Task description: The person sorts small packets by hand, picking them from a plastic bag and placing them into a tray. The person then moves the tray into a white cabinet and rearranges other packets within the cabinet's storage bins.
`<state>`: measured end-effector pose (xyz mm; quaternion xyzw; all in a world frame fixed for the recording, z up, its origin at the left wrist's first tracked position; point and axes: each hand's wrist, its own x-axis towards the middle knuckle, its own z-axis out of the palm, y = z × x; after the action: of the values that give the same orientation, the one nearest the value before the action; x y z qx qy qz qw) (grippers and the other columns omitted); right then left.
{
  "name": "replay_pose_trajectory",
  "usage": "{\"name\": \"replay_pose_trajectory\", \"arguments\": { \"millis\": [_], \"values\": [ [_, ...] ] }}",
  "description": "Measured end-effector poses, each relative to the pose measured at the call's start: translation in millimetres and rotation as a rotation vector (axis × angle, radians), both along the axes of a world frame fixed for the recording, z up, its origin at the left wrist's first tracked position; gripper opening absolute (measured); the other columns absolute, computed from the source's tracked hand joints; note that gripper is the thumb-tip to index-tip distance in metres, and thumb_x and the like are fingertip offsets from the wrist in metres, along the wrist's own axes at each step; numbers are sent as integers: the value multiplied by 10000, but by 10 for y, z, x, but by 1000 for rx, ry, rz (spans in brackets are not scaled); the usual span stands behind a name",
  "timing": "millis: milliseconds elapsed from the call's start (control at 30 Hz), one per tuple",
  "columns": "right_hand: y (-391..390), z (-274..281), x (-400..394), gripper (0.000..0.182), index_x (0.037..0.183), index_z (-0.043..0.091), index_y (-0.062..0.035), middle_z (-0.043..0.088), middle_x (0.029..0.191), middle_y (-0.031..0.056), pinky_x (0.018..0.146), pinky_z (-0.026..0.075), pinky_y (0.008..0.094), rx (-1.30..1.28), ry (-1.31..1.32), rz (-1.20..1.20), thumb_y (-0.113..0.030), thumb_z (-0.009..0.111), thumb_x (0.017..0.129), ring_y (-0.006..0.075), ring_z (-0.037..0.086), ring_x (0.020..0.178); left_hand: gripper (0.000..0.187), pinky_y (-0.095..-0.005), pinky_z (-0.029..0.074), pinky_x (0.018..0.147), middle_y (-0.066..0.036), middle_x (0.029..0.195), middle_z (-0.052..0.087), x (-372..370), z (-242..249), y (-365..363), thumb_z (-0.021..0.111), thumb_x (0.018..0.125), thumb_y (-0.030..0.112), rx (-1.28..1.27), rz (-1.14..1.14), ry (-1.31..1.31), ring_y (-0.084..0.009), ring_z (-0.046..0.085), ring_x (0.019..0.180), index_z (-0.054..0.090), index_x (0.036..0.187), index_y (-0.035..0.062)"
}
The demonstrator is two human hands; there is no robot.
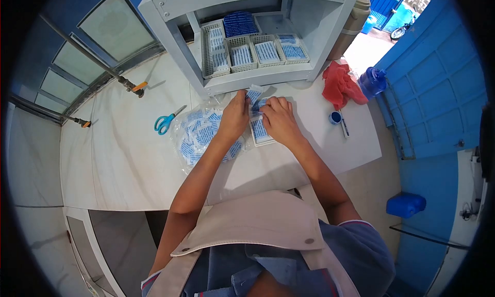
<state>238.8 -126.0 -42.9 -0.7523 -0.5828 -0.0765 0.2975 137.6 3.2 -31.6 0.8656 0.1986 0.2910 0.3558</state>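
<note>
My left hand (235, 115) is closed on a small white sachet (253, 95) with blue print, its fingertips at the sachet's edge. Close by on the right, my right hand (281, 121) is bent over a white plastic basket (264, 143), its fingers closed at another blue-printed sachet (259, 105). More sachets (261, 129) lie in a row inside the basket; my right hand hides part of them. Under my left wrist and to its left spreads a clear plastic bag (178, 129) full of loose sachets of the same kind.
Left of the bag lie blue-handled scissors (164, 124). A grey shelf (258, 83) behind my hands holds several baskets (242, 68) of sachets. At the right are a red cloth (340, 84), a blue-capped jar (335, 118), a marker (345, 129) and a blue water bottle (372, 82).
</note>
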Motion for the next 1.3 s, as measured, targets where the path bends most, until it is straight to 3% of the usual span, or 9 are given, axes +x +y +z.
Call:
{"name": "replay_pose_trajectory", "arguments": {
  "millis": [167, 267, 400, 467, 567, 667, 800, 1067, 1300],
  "values": [
    [-38, 1, 20, 135, 842, 673, -56, 565, 986, 19, 870, 360, 371, 65, 27, 13, -48, 642, 710, 221, 470, 994, 98, -433, 446, 693, -170, 806, 623, 32, 100, -126, 598, 821, 61, 107, 77, 22, -340, 559, 771, 599, 894, -5],
    [-72, 0, 34, 178, 881, 680, -51, 605, 944, 14, 868, 365, 370, 74, 33, -5, -37, 640, 708, 217, 484, 985, 110, -383, 445, 686, -147, 781, 631, 60, 40, -117, 635, 790, 63, 171, 39, 61, -301, 540, 744, 658, 880, 4],
    [-101, -46, 87, 175, 905, 682, -48, 633, 944, 48, 843, 388, 372, 113, 88, -16, -40, 626, 740, 240, 515, 926, 86, -370, 440, 709, -118, 759, 625, 51, 5, -36, 640, 756, 45, 276, -7, 26, -289, 534, 763, 675, 828, 14],
    [-81, -82, 84, 171, 930, 676, -40, 629, 908, 87, 798, 425, 371, 231, 338, -74, -18, 617, 771, 262, 540, 872, 94, -366, 437, 717, -90, 750, 621, 41, 20, -13, 634, 729, 29, 409, -30, 90, -279, 531, 766, 683, 809, 29],
    [-66, 39, 36, 121, 896, 662, -20, 624, 917, 121, 766, 432, 386, 216, 401, -95, -25, 601, 792, 290, 546, 821, 128, -364, 436, 721, -86, 746, 612, 64, 40, -33, 610, 699, 14, 528, -57, 199, -277, 526, 758, 685, 799, 40],
    [-57, 63, 48, 167, 946, 653, -2, 608, 915, 127, 767, 449, 385, 176, 228, -96, -19, 606, 787, 288, 552, 835, 153, -360, 435, 723, -82, 736, 599, 60, 85, -59, 586, 670, 8, 581, -67, 219, -273, 524, 752, 682, 785, 39],
    [-25, -26, 92, 218, 999, 650, 3, 586, 936, 117, 782, 464, 380, 229, 289, -18, -6, 593, 789, 281, 558, 855, 169, -362, 435, 733, -78, 748, 595, 42, 79, -107, 570, 663, 17, 617, -63, 267, -264, 526, 787, 680, 790, 38],
    [-7, 56, 48, 262, 1029, 657, -21, 573, 921, 100, 774, 476, 369, 160, 122, -16, 33, 572, 787, 278, 558, 882, 365, -341, 413, 755, -91, 910, 546, -92, -8, -291, 552, 733, 65, 714, 37, 248, -235, 496, 885, 602, 1084, -23],
    [-2, 89, 63, 255, 1020, 650, -12, 571, 917, 108, 786, 480, 366, 62, 166, -14, 30, 578, 779, 276, 563, 890, 319, -347, 415, 762, -101, 895, 547, -76, 0, -250, 548, 734, 58, 611, 2, 257, -249, 498, 884, 624, 1030, -35]
  ]
}}
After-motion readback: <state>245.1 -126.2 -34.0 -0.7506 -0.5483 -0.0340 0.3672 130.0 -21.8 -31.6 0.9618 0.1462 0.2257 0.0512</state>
